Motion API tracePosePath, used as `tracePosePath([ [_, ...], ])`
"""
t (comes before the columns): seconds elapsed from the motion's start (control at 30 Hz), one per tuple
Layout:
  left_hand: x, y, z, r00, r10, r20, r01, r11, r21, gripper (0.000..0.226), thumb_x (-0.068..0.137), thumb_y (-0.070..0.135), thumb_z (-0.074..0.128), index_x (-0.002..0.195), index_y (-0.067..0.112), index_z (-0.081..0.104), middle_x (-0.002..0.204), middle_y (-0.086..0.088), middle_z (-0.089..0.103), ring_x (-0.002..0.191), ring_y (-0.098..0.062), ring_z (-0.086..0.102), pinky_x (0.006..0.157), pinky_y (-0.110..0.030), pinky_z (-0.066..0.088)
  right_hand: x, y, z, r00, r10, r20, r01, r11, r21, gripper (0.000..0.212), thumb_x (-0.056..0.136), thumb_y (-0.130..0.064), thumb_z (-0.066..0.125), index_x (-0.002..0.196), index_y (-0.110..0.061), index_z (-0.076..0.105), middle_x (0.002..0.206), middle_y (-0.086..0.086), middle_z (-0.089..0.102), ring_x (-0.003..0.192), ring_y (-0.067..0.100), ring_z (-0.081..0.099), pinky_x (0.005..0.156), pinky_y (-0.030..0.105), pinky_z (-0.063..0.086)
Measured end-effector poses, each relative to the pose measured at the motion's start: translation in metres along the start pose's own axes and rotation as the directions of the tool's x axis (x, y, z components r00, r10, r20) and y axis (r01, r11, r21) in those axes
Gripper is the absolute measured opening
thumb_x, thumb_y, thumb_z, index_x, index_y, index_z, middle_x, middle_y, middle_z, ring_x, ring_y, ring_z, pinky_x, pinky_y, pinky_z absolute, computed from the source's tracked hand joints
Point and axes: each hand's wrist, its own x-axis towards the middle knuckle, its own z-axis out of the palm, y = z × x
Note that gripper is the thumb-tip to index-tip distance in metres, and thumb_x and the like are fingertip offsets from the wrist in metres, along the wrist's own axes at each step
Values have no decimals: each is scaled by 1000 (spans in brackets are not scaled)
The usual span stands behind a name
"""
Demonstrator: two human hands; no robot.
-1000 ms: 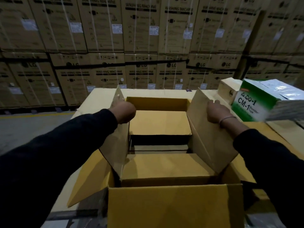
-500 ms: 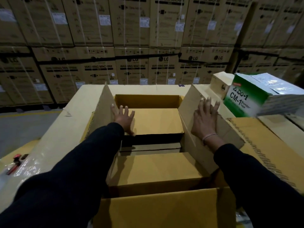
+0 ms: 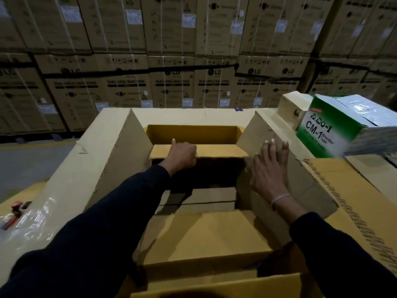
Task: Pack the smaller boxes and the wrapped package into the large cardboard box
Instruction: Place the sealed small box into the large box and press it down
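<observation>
The large cardboard box (image 3: 214, 284) stands open right in front of me, its left flap (image 3: 126, 155) and right flap (image 3: 300, 186) upright. Its far flap (image 3: 219, 150) and near flap (image 3: 204, 237) lean inward over the opening. My left hand (image 3: 182, 154) is curled in a fist over the far flap's front edge. Flat against the inner face of the right flap lies my right hand (image 3: 268, 171), fingers stretched. Through the dark gap between the flaps I see the tops of smaller boxes (image 3: 212, 197) inside. No wrapped package shows.
A green and white tape carton (image 3: 335, 127) and a small brown box (image 3: 290, 108) sit at the right on flat cardboard (image 3: 354, 201). A red tool (image 3: 15, 209) lies on shiny wrapped sheeting at the left. Stacked washing-machine cartons (image 3: 171, 82) wall off the back.
My left hand left the left flap, reached to the far flap and closed on its edge. My right hand went from gripping the right flap to lying flat on it.
</observation>
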Motion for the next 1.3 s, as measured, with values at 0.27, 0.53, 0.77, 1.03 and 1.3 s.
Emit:
tracePosePath([
  [0.27,68,-26,-23,853,-249,-458,278,961,-5,107,80,-6,56,164,16,-6,167,-25,-14,153,-49,-13,114,-78,-3,-3,5,6,1000,-15,-3,15,999,50,66,95,-53,42,148,-15,52,169,26,14,157,48,-2,119,70,-10],
  [0.53,87,-50,41,959,-207,191,225,971,-78,77,105,17,43,163,32,-5,167,-9,-28,153,-44,-19,116,-76,-1,-13,0,16,991,-126,43,120,986,119,67,98,-47,40,154,-10,42,169,28,8,157,49,-6,119,69,-13],
  [0.77,72,-51,31,969,-191,157,198,980,-34,84,99,15,56,164,28,4,171,-11,-7,156,-43,-5,116,-76,-1,-6,-31,30,933,-322,159,284,933,223,73,98,-69,35,151,-21,49,157,17,40,153,40,23,119,68,-14],
  [1.03,36,-48,19,969,-178,170,182,983,-8,76,102,22,49,164,30,6,172,-10,-8,156,-43,-7,116,-76,-1,-11,-57,58,728,-564,391,83,638,765,75,99,-76,24,140,-28,65,122,4,75,149,17,40,113,55,-37],
  [1.3,4,-66,-28,959,-221,179,215,975,54,74,100,24,56,163,27,16,171,-10,5,156,-41,4,114,-79,-1,-8,-17,-1,845,-363,392,-210,449,869,56,106,-60,40,126,-15,66,138,17,63,130,34,53,109,46,41],
])
